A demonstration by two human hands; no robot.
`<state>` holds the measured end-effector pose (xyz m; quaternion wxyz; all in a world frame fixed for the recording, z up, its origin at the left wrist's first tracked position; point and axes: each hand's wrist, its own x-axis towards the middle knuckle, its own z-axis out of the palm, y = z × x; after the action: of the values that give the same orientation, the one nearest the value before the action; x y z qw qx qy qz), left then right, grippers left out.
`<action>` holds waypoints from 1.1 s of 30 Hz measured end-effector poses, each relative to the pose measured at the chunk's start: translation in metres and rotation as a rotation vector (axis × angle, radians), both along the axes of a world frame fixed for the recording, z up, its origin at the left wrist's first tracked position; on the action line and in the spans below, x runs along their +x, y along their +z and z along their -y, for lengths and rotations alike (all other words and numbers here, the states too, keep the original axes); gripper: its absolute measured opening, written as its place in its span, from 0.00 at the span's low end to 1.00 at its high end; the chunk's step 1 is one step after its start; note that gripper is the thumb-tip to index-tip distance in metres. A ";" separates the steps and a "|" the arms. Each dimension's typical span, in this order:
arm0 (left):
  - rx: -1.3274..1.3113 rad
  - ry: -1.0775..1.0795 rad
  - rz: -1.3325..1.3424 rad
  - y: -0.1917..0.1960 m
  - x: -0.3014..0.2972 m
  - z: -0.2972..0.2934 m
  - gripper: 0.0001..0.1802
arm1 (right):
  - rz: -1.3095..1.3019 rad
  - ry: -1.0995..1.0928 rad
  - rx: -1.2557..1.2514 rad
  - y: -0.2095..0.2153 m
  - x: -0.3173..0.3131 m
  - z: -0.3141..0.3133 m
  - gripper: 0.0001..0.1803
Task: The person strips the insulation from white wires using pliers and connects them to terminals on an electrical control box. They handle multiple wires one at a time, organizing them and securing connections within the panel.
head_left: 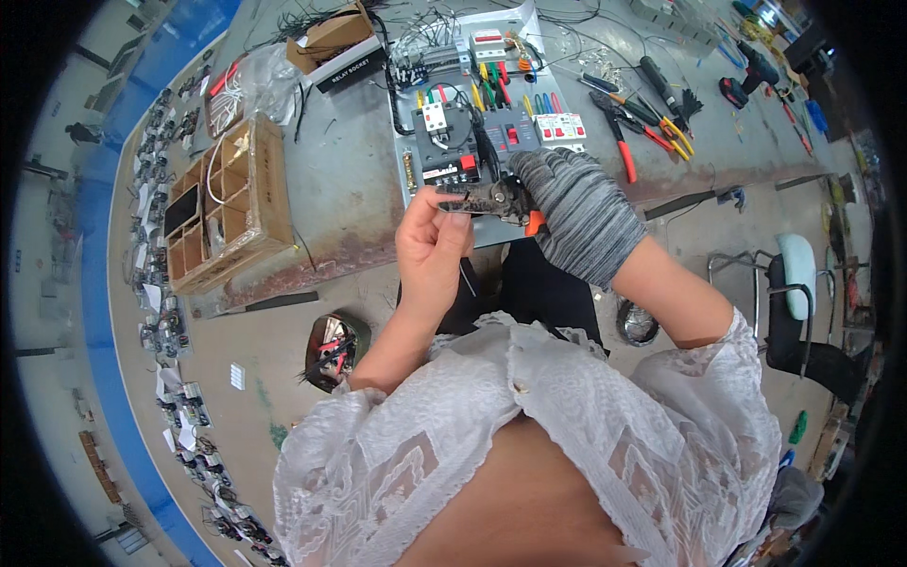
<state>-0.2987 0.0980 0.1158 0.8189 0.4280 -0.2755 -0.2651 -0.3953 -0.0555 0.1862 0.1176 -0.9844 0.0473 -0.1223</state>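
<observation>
Landmark: grey mounting panel (416,156) lying flat on the worktop (350,180), carrying breakers, a relay and coloured wire ends.

Right hand (576,213), in a grey striped knit glove, is closed around a crimping/stripping tool (493,197) with an orange handle tip; the tool sits over the near edge of the panel, its dark head pointing toward the left hand.

Left hand (433,241), bare, is just beside the tool head, at the panel's near edge. Thumb and forefinger pinch a thin wire (467,278) (only a short dark length shows below the hand); the other fingers are curled in. The wire end meets the tool's head, though the contact point itself is too small to make out.

Left of the panel: a cardboard divider box (231,203), partly filled. Beyond the panel's far left corner: a small open carton (333,42). Right of the panel: red-handled pliers (619,137) and screwdrivers (661,90) lying loose. A black chair (798,321) stands well right of the panel, off the worktop.
</observation>
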 end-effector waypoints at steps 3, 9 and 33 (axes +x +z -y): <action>-0.001 0.031 0.019 -0.002 -0.003 -0.001 0.05 | 0.006 0.001 -0.005 -0.001 -0.003 -0.001 0.27; 0.004 0.040 0.073 0.002 -0.010 -0.002 0.04 | 0.062 0.012 -0.021 -0.009 -0.012 0.000 0.26; 0.086 0.008 0.077 0.012 -0.027 0.013 0.04 | 0.007 -0.038 0.160 -0.012 -0.036 0.011 0.26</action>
<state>-0.3256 0.0847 0.1281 0.7896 0.4739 -0.2934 -0.2566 -0.4312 -0.0667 0.1737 0.1936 -0.9703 0.0752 -0.1238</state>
